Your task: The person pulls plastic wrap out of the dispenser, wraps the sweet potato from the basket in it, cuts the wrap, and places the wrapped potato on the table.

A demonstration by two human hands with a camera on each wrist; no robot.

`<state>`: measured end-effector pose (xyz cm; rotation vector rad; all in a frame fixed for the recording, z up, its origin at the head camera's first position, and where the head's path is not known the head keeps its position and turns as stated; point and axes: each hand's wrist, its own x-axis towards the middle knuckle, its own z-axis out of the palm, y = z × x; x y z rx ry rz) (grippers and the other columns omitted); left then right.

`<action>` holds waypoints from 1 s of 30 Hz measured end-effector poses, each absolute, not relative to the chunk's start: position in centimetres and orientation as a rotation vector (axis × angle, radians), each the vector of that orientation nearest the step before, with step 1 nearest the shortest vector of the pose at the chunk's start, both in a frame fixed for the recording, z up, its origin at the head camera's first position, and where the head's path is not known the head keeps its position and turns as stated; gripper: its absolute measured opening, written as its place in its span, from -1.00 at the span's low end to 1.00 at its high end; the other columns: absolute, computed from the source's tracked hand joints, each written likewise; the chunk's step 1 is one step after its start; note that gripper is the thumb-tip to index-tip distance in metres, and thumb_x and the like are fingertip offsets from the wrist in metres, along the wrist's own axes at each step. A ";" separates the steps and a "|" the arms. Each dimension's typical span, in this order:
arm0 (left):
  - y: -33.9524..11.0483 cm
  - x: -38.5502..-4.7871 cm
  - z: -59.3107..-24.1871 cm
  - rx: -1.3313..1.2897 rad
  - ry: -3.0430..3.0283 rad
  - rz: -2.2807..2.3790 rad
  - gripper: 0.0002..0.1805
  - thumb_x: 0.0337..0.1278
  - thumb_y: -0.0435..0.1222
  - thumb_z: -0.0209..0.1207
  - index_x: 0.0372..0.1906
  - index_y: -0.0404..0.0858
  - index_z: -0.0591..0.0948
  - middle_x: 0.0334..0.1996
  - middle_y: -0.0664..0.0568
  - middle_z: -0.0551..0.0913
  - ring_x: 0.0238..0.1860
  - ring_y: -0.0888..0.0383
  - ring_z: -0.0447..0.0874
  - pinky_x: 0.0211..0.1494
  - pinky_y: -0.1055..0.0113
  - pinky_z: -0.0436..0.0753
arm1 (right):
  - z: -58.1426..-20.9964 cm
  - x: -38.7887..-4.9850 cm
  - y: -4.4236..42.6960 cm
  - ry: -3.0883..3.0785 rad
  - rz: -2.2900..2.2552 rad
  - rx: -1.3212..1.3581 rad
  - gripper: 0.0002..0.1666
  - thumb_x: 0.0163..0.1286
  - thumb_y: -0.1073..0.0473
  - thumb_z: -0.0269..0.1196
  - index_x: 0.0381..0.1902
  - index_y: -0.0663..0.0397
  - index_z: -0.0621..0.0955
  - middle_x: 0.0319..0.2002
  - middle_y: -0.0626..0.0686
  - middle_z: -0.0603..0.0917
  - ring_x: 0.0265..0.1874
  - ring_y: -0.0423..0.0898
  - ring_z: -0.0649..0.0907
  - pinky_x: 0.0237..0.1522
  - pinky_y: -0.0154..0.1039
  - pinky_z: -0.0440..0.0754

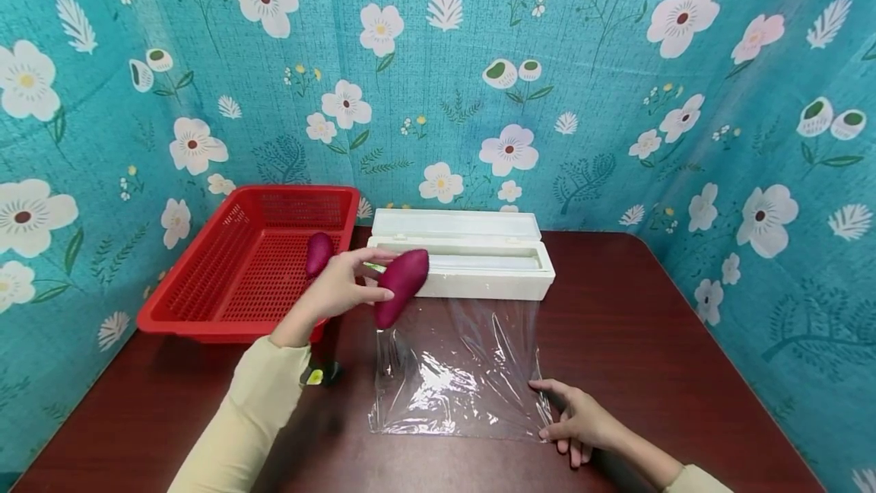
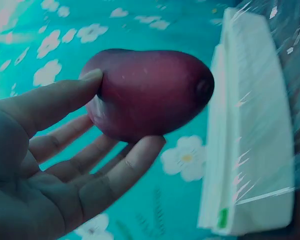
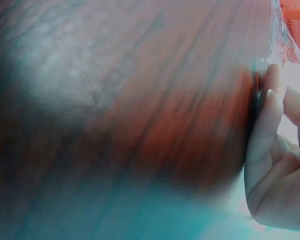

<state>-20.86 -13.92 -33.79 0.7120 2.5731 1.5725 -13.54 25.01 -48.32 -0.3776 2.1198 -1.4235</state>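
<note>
My left hand [image 1: 342, 284] grips a purple sweet potato [image 1: 405, 286] between thumb and fingers, in the air over the back left of a clear plastic film [image 1: 452, 379]. The left wrist view shows the thumb on one side of the sweet potato [image 2: 150, 95] and the fingertips on the other. Lying flat on the table, the film runs forward from a white wrap dispenser box [image 1: 479, 284] with its lid raised. At the film's front right edge, my right hand [image 1: 578, 421] touches it with thumb and forefinger spread apart. The right wrist view is blurred.
A red plastic basket [image 1: 185, 329] stands at the back left, with another purple sweet potato [image 1: 318, 252] inside. A small dark object with a yellow-green patch [image 1: 315, 377] lies behind my left sleeve. A flowered teal cloth [image 1: 438, 97] borders the dark wooden table [image 1: 657, 356].
</note>
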 end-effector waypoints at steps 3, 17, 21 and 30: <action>-12.6 -20.8 -34.9 0.912 2.571 1.449 -0.47 -0.19 -0.43 0.32 0.03 -0.39 0.49 -0.08 -0.20 0.55 -0.22 0.00 0.60 -0.26 0.23 0.59 | -48.3 -13.6 25.1 2.118 -1.425 -0.384 -0.14 0.05 0.26 0.32 0.27 0.14 0.18 -0.81 0.09 0.50 -0.89 -0.01 0.53 -0.93 -0.29 0.38; -8.0 -20.4 -38.3 1.135 2.397 1.128 -0.51 -0.25 -0.51 0.32 -0.04 -0.38 0.54 -0.23 -0.08 0.61 -0.30 0.13 0.59 -0.23 0.27 0.58 | -48.5 -13.6 25.1 2.124 -1.425 -0.407 -0.14 0.05 0.25 0.32 0.28 0.14 0.18 -0.81 0.07 0.50 -0.90 -0.05 0.52 -0.93 -0.31 0.37; -7.1 -20.7 -39.2 1.174 2.394 1.028 -0.50 -0.32 -0.51 0.35 -0.07 -0.39 0.55 -0.27 -0.07 0.62 -0.32 0.17 0.59 -0.27 0.38 0.57 | -48.5 -13.6 25.1 2.125 -1.424 -0.402 -0.13 0.05 0.24 0.33 0.28 0.14 0.17 -0.81 0.06 0.50 -0.90 -0.07 0.52 -0.93 -0.31 0.38; -5.4 -21.1 -40.7 1.251 2.390 0.886 -0.58 -0.36 -0.48 0.38 -0.21 -0.37 0.53 -0.33 -0.04 0.62 -0.33 0.23 0.55 -0.27 0.51 0.50 | -48.4 -13.6 25.0 2.128 -1.420 -0.405 -0.14 0.06 0.23 0.32 0.28 0.16 0.17 -0.82 0.08 0.50 -0.90 -0.06 0.52 -0.93 -0.29 0.38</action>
